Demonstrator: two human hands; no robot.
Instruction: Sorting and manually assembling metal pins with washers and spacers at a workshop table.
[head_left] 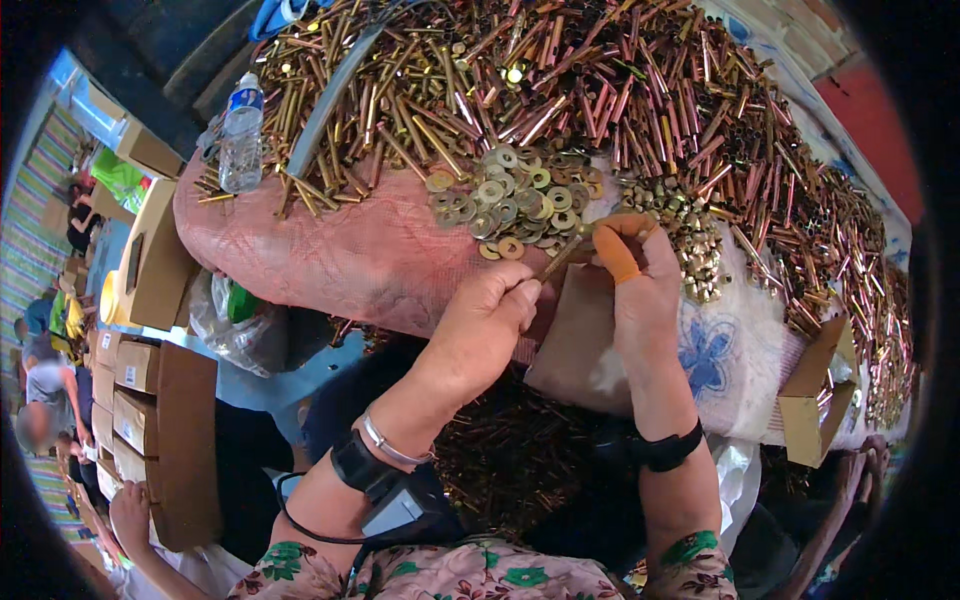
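Observation:
My left hand [480, 315] is closed, its thumb and fingers pinching a thin brassy bolt [562, 256] that slants up to the right. At the bolt's upper end is my right hand [645, 285], with an orange finger cover on one finger. Its thumb and finger are pinched at that tip; whatever sits between them is too small to make out. Just beyond the hands lies a heap of flat round washers [510, 195]. To its right is a pile of small brassy nuts [695, 245].
Long metal tubes and rods [640, 90] heap across the far side. A plastic bottle [241, 140] stands at the left on pink woven sacking [330, 255]. Cardboard [580, 345] lies under my right wrist. An open carton [815, 395] is at right; stacked boxes [135, 400] and other people are left.

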